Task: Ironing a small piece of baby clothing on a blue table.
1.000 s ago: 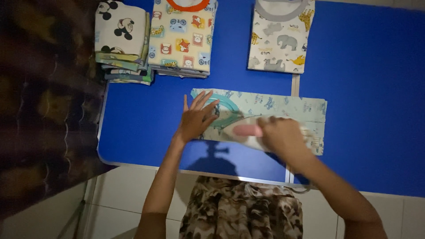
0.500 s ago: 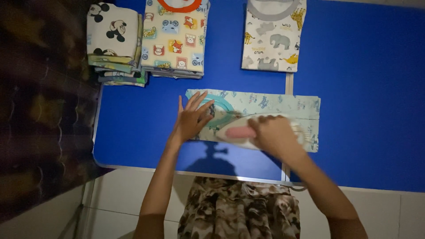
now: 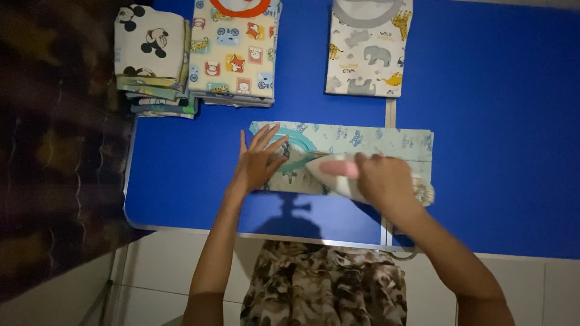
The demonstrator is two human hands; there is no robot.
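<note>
**Pressing a folded garment, mid-stroke**

The blue desk (image 3: 495, 121) carries a pale green folded garment (image 3: 374, 140), long axis left to right, near the front edge. Left hand (image 3: 258, 162) lies flat, fingers spread, pinning its collar end. Right hand (image 3: 383, 181) grips a white-and-pink iron (image 3: 336, 169), nose pointing left. Judged: pressing underway; the next stroke calls for taut cloth and clear fingers.

A blue table (image 3: 495, 121) fills most of the frame, with a pale seam (image 3: 389, 115) running down its middle. White floor tiles (image 3: 157, 284) show along the bottom edge. A dark patterned curtain (image 3: 54, 151) covers the left side. The light is dim.
</note>
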